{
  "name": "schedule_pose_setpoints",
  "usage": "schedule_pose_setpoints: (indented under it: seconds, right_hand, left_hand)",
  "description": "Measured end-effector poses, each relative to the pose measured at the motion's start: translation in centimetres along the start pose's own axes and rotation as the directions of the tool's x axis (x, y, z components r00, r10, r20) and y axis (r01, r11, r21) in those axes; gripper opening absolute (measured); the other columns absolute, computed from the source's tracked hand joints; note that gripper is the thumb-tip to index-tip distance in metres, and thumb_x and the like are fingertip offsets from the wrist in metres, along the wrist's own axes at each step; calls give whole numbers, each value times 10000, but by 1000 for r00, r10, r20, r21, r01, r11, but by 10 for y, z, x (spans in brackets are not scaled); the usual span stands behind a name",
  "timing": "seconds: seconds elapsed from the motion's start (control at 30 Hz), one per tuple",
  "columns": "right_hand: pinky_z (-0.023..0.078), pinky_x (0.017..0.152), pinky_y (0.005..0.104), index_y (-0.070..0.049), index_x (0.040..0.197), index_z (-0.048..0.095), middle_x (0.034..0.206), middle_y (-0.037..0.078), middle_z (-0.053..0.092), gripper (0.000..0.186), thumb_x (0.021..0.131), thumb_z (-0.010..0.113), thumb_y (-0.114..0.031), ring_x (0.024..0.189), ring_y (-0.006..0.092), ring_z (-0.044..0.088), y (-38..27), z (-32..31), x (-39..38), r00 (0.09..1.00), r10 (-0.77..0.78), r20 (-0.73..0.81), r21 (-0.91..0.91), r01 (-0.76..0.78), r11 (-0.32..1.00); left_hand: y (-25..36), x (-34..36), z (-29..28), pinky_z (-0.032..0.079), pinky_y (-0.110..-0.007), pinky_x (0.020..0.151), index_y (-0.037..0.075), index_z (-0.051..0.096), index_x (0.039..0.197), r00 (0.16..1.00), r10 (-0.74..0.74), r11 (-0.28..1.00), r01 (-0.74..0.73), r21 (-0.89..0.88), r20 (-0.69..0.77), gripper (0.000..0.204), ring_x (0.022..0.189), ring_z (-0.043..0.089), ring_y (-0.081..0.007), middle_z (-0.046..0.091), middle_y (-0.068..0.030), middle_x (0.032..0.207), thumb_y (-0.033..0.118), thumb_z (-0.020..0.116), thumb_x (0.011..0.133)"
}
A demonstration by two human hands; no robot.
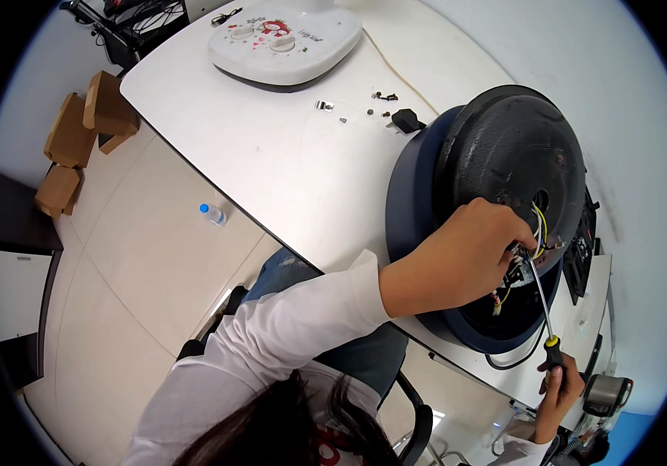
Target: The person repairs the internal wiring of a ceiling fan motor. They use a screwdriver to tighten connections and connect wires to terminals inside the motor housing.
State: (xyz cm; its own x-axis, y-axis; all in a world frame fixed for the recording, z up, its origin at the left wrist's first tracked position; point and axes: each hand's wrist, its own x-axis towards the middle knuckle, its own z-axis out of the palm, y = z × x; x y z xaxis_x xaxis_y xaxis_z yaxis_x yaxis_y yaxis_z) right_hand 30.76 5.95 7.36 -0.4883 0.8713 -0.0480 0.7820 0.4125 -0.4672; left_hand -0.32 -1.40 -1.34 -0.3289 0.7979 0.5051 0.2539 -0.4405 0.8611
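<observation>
A round dark blue appliance housing (415, 179) lies on the table with a black domed metal part (504, 147) tilted up over it. White and yellow wires (541, 221) come out of a hole in the dome and run down to exposed inner parts (516, 276). My left hand (465, 252) reaches into this gap, fingers pinched beside the wires; what they hold is hidden. Gripped in my right hand (562, 388) is a screwdriver (554, 351) with a black and yellow handle, its shaft slanting up to the wiring near my left fingertips.
A white appliance base with knobs (287, 46) stands at the far side of the white table (287, 163). Small screws (385, 97), a metal clip (324, 106) and a black plug (406, 120) lie nearby. Cardboard boxes (69, 140) and a bottle (213, 214) are on the floor.
</observation>
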Motion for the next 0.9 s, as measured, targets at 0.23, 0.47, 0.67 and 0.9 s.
schedule_pose_setpoints:
  seconds: [0.23, 0.47, 0.67, 0.9]
  right_hand:
    - [444, 794, 284, 8, 1214, 521, 1131, 95, 529, 495, 830, 715, -236, 901, 137, 513, 16, 11, -9, 959, -271, -79, 23, 274, 961]
    - [381, 560, 216, 7, 1181, 497, 814, 69, 520, 342, 947, 585, -227, 630, 104, 450, 8, 2, -8, 986, -163, 25, 7, 163, 987]
    - [219, 302, 179, 44, 1123, 510, 590, 59, 492, 508, 1030, 388, -440, 317, 56, 272, 15, 0, -1, 943, 120, 311, 680, -309, 664]
    - [195, 266, 206, 85, 1074, 543, 562, 42, 485, 570, 1002, 365, -452, 287, 74, 303, 22, 5, -1, 951, 219, 220, 675, -311, 670]
  left_hand:
    - [0, 0, 2, 507, -343, 668, -3, 697, 999, 999, -38, 999, 38, -37, 10, 217, 703, 653, -309, 661, -175, 853, -53, 629, 799]
    - [-2, -1, 0, 516, -365, 753, 1, 695, 980, 1000, 8, 999, -9, -44, -12, 201, 775, 657, -342, 671, -185, 890, -51, 631, 797]
    - [-3, 0, 4, 516, -381, 792, -3, 694, 975, 999, -33, 999, 34, -32, 13, 200, 816, 657, -358, 672, -193, 917, -56, 619, 797]
    - [-1, -1, 5, 523, -385, 802, -17, 689, 970, 999, -32, 999, 32, -17, 13, 198, 844, 660, -364, 672, -195, 950, -66, 608, 797]
